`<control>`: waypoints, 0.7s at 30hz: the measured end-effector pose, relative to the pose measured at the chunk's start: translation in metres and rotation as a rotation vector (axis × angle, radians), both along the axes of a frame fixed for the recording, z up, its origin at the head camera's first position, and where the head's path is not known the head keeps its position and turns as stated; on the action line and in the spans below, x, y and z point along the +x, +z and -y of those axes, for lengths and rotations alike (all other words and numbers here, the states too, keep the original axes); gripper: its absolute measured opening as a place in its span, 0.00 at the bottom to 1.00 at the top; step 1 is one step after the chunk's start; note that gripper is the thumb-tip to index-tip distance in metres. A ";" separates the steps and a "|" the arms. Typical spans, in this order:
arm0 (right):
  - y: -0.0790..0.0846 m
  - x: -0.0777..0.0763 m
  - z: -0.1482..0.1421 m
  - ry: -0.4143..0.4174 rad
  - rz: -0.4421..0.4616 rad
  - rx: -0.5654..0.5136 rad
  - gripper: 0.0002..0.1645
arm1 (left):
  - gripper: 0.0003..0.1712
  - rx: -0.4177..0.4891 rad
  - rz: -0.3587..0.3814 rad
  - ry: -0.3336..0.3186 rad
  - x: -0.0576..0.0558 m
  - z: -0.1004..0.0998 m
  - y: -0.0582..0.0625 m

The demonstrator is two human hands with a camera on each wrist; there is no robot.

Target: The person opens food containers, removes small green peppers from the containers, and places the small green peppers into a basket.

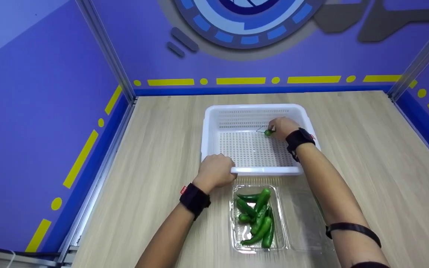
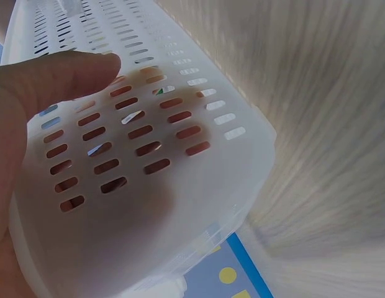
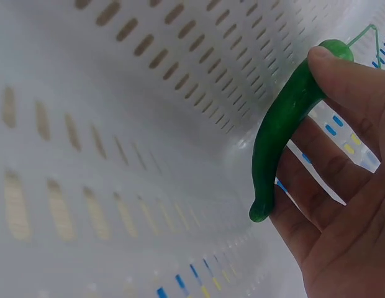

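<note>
A white perforated plastic basket stands toward the back of the table. At its front left corner my left hand grips the rim, the thumb lying along the slotted outer wall and the other fingers showing through the slots. Inside the basket, near its right side, my right hand holds a curved green chili pepper. The thumb presses the pepper's upper end against the fingers. A thin green string or stem sticks out from that end. The basket holds no other pepper in view.
In front of the basket lies a clear plastic box with several green peppers in it. Its transparent lid is folded out to the right, under my right forearm. Blue printed panels border the wooden table.
</note>
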State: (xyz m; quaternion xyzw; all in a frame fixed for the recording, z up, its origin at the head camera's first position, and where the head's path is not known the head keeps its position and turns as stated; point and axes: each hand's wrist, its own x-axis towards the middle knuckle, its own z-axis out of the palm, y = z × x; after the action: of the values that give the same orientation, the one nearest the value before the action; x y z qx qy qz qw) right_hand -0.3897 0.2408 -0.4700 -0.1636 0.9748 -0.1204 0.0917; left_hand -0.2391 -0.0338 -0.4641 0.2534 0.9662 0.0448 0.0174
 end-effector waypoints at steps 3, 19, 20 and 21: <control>-0.001 -0.001 0.001 0.024 -0.014 -0.003 0.12 | 0.25 0.000 -0.005 0.001 0.001 0.000 0.001; -0.006 -0.004 0.000 0.030 -0.010 -0.007 0.11 | 0.23 -0.005 0.001 0.004 0.000 0.000 0.001; -0.006 -0.004 0.000 0.024 -0.005 -0.005 0.11 | 0.24 -0.004 0.002 0.003 0.000 0.000 0.001; -0.007 -0.004 0.000 0.021 -0.001 -0.001 0.12 | 0.24 -0.004 0.002 0.002 0.000 -0.001 0.000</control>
State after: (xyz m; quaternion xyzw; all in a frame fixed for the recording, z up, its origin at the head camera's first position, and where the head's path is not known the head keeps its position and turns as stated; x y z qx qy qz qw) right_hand -0.3942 0.2410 -0.4767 -0.1741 0.9731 -0.1196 0.0923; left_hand -0.2396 -0.0330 -0.4637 0.2523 0.9665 0.0433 0.0189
